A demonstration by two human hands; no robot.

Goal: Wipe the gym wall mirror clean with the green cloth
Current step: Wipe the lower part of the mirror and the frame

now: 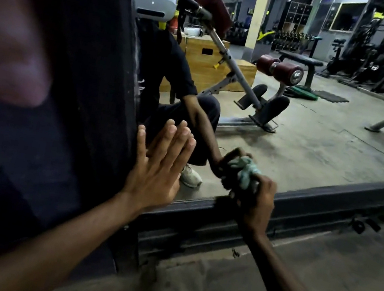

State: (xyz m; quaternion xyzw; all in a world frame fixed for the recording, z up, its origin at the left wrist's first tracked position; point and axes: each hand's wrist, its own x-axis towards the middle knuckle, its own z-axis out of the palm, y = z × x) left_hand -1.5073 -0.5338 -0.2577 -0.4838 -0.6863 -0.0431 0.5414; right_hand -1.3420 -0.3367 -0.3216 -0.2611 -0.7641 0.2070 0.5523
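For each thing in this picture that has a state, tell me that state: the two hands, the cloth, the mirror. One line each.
left hand: fingers straight, laid flat against the mirror.
right hand: grips the green cloth, low near the mirror's bottom edge.
green cloth: bunched up, pressed against the glass.
mirror: upright, reflects the gym; clean or dirty cannot be told.

Floor (315,282): dusty grey concrete; you see it across the bottom and lower right of the frame.
Base rail (314,214): dark metal, sits on the floor and runs diagonally from bottom centre to the right edge, under the mirror (314,141).
Hardware (364,224): small dark bits beside the rail at right, too blurred for you to identify.
Reflected floor, upper right: incline bench (258,100), green plates (303,91), black mat (330,96).
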